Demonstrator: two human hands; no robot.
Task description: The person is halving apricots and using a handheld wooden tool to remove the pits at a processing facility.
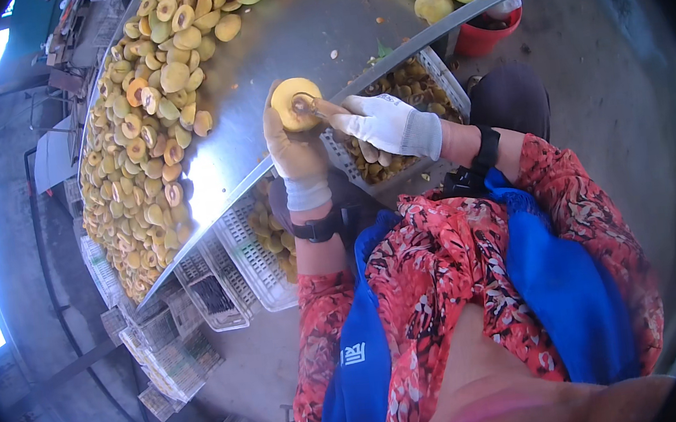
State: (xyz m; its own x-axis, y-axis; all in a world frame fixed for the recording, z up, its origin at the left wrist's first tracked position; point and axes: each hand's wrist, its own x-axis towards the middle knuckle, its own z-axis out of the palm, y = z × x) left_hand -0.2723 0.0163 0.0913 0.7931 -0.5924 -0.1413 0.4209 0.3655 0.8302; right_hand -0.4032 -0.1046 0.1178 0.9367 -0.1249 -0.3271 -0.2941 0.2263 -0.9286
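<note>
Peach half [294,103], yellow, round, pit-side up

White gloves, red floral sleeves

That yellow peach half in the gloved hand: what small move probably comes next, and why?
Probably a twist of the right hand to scoop the pit out. The left hand cups the round yellow fruit half cut face up, and the small tool already sits in its brown centre.
</note>
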